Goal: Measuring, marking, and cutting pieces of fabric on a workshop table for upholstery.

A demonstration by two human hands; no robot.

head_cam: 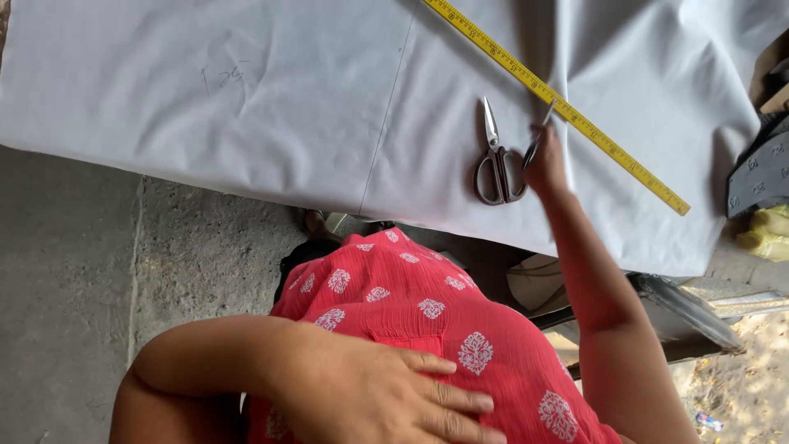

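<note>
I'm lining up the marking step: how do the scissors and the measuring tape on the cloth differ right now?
The scissors are short, silver metal, blades closed, pointing up the frame; the measuring tape is long, yellow and flat, running diagonally. The scissors lie untouched just beside the right hand, while the tape sits by that hand's marking tool. The left hand rests on the red garment, away from both. Both lie on the white cloth.

Yellow measuring tape (559,105) runs off the top edge. Right hand (546,164) blurred; thin grey tool (538,136) in it unidentifiable. Left hand (386,399) cut by bottom edge.
</note>
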